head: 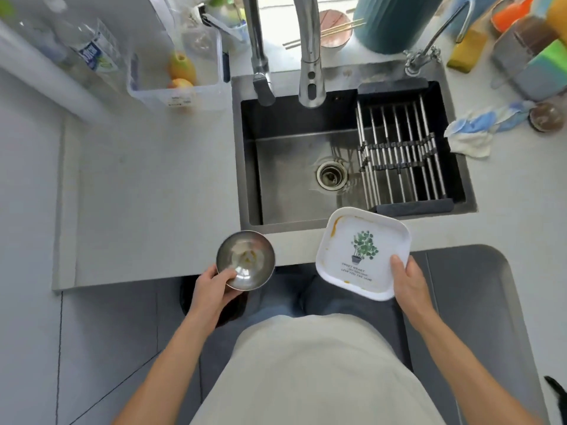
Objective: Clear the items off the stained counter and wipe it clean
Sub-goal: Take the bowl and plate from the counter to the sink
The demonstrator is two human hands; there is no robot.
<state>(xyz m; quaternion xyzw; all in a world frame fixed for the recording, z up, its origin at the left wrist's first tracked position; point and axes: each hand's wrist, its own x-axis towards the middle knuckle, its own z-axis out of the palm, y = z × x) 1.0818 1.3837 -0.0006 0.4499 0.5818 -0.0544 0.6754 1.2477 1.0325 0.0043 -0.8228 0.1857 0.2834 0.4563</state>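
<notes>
My left hand (214, 286) grips a small steel bowl (245, 259) by its near rim, thumb inside, and holds it over the counter's front edge. Food residue smears the bowl's bottom. My right hand (409, 282) holds a white square plate (346, 240) with a green plant print at its near right corner, thumb on top. The plate hangs in front of the sink's (282, 179) front rim and carries orange sauce streaks along its edges. The grey counter (153, 185) stretches to the left of the sink.
A metal drying rack (399, 151) spans the sink's right side under two faucets (310, 56). A blue and white cloth (478, 130) lies on the right counter near sponges (543, 69). A clear bin with fruit (181, 72) and a bottle (92, 47) stand at the back left.
</notes>
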